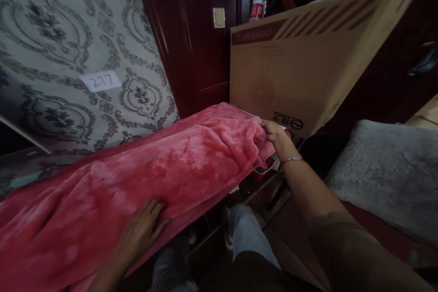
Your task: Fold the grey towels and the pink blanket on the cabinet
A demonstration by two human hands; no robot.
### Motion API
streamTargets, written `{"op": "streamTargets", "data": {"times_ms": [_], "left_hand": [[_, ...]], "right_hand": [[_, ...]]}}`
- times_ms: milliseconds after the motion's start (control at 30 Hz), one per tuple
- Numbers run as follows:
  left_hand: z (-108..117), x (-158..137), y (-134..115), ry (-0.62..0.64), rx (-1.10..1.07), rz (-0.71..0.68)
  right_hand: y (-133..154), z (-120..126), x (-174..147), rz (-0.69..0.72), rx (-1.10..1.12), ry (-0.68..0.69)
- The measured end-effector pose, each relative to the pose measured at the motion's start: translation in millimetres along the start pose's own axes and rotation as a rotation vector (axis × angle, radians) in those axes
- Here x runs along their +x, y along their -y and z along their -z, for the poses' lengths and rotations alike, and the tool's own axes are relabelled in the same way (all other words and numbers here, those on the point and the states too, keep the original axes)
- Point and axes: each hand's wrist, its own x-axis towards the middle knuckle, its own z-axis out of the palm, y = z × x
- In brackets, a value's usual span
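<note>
A pink plush blanket stretches from the lower left to the middle of the view, long and rumpled, with gathered folds at its far right end. My right hand, with a thin bracelet on the wrist, grips that bunched end; part of its fingers is hidden in the cloth. Nearer to me, my left hand lies on the blanket's front side, fingers stretched out over the pile and thumb apart.
Against the dark red wooden panel leans a large cardboard box, with a plastic bottle behind it. Patterned wallpaper bears a paper marked 277. A grey fluffy cover lies at right. My legs are below the blanket.
</note>
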Motion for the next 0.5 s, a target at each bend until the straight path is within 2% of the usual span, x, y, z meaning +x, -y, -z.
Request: {"op": "streamTargets", "data": {"times_ms": [100,200,300,367,433,500], "left_hand": [[-0.1,2.3,-0.6,0.027,-0.002,0.014],[1.9,5.3,-2.3,-0.006,-0.011,0.019],[2.0,7.3,-3.7,-0.087,-0.017,0.030],[1.1,7.9,-4.1,-0.119,-0.026,0.063],[0.0,8.1,-4.0,-0.122,-0.037,0.109],[-0.8,8.3,-3.4,-0.119,-0.044,0.148]], "right_hand": [[1.6,-16.9,0.5,0.005,0.005,-0.022],[13.8,-43.6,6.6,0.056,0.037,-0.032],[31.2,-73.0,13.3,0.185,0.116,-0.008],[38.8,-88.4,14.1,0.268,0.149,0.072],[39.2,-97.7,11.2,0.244,0.089,0.163],[32.9,-100.8,5.8,0.149,-0.011,0.198]]}}
